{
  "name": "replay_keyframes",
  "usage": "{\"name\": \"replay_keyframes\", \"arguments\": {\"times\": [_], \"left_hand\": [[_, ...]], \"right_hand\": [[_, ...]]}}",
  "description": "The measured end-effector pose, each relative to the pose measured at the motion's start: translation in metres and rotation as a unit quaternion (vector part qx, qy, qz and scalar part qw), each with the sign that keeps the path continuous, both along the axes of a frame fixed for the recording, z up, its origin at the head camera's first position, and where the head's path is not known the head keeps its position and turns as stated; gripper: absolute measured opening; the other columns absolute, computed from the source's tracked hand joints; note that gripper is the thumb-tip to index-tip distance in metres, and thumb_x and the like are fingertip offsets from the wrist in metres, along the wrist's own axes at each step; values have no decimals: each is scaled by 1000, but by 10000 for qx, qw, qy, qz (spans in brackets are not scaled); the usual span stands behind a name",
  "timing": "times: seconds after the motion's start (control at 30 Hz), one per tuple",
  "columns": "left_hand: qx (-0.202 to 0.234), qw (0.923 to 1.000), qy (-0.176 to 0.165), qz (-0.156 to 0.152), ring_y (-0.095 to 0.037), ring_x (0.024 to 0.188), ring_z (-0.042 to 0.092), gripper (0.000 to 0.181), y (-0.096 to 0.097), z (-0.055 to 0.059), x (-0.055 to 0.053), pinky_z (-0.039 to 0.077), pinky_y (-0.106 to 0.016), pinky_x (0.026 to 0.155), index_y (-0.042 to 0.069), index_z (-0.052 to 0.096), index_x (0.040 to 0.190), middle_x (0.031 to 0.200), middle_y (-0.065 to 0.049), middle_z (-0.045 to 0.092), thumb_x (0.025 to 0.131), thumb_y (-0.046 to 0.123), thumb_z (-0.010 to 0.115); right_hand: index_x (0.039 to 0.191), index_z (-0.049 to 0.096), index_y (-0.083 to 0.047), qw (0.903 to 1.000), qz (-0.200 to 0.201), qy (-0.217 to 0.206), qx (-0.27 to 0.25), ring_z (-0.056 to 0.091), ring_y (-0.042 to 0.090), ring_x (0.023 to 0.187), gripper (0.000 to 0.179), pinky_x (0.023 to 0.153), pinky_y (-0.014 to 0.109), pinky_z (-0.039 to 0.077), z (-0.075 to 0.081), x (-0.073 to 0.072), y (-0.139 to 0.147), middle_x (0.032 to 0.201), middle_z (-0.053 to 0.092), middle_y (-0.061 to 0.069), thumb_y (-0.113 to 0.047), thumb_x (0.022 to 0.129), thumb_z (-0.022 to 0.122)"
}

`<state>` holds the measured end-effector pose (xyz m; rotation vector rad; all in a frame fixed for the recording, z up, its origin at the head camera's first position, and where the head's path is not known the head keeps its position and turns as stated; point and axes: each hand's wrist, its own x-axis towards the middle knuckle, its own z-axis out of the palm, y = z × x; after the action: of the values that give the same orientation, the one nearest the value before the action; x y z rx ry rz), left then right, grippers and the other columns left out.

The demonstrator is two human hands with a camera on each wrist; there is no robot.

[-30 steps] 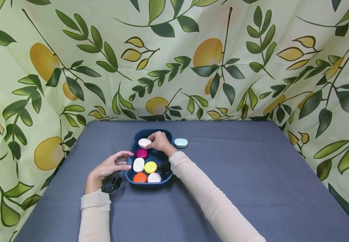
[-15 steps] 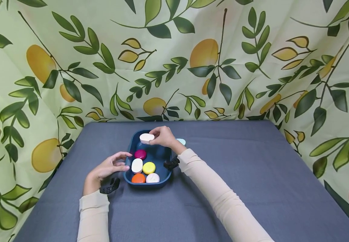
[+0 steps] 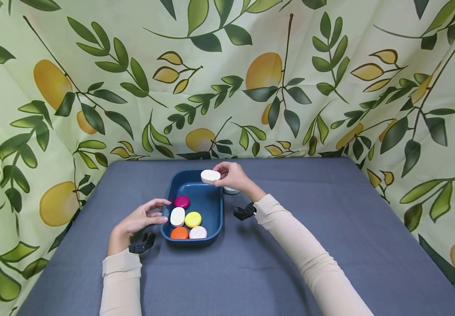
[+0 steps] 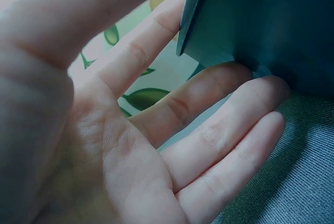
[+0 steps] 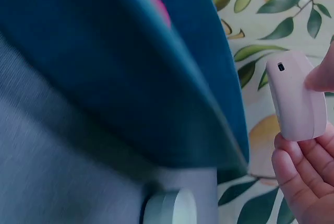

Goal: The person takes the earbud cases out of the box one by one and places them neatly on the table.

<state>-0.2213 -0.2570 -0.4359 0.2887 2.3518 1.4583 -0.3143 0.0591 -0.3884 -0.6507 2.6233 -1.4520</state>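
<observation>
My right hand point(image 3: 233, 176) pinches a pale pinkish-white oval earbud case point(image 3: 210, 176), held up over the far right rim of a blue bin point(image 3: 220, 219). In the right wrist view a small dark port shows on this earbud case point(image 5: 297, 96), with thumb and fingers at its sides. Beside the bin's left wall, my left hand point(image 3: 142, 217) stays with fingers mostly extended, fingertips point(image 4: 271, 91) against the wall. Inside the bin lie a magenta round case point(image 3: 182, 202), a white oval one point(image 3: 177, 217), a yellow one point(image 3: 193, 219), an orange one point(image 3: 179, 233) and a whitish one point(image 3: 198, 232).
A pale blue oval case point(image 3: 231, 190) lies on the grey-blue tablecloth point(image 3: 310, 219) just right of the bin, partly covered by my right hand. Behind the table hangs a leaf-and-fruit patterned cloth point(image 3: 227, 101). Black cameras sit on both wrists.
My right hand has lifted the pinkish-white earbud case from the far left of the bin and carried it right to the far right rim. My left hand has kept its place.
</observation>
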Motion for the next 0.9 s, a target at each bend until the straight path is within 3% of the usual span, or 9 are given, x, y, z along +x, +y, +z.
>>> {"name": "replay_keyframes", "arguments": {"times": [0.33,0.7,0.9], "left_hand": [[-58,10000,-7,39,-43,133,37,60,1,0,1,45,-56,102,8,43,139,147,-26,34,88,25,69],[69,9997,-70,231,-44,139,29,63,5,-2,5,39,-59,109,10,38,146,154,-23,29,91,26,64],[159,9992,-177,334,-45,142,25,65,7,-3,12,34,-61,112,14,32,150,156,-24,26,94,29,61]], "right_hand": [[109,63,7,9989,-91,-21,-452,61,14,85,36,78,18,51,-13,2,49,105,66,24,1,74,69],[106,64,8,9983,-548,-144,-102,60,14,84,37,75,16,48,-40,-2,97,103,67,24,1,70,71],[106,63,9,9973,-672,-308,0,59,15,84,38,72,14,46,-46,-4,113,103,66,25,2,70,71]]}}
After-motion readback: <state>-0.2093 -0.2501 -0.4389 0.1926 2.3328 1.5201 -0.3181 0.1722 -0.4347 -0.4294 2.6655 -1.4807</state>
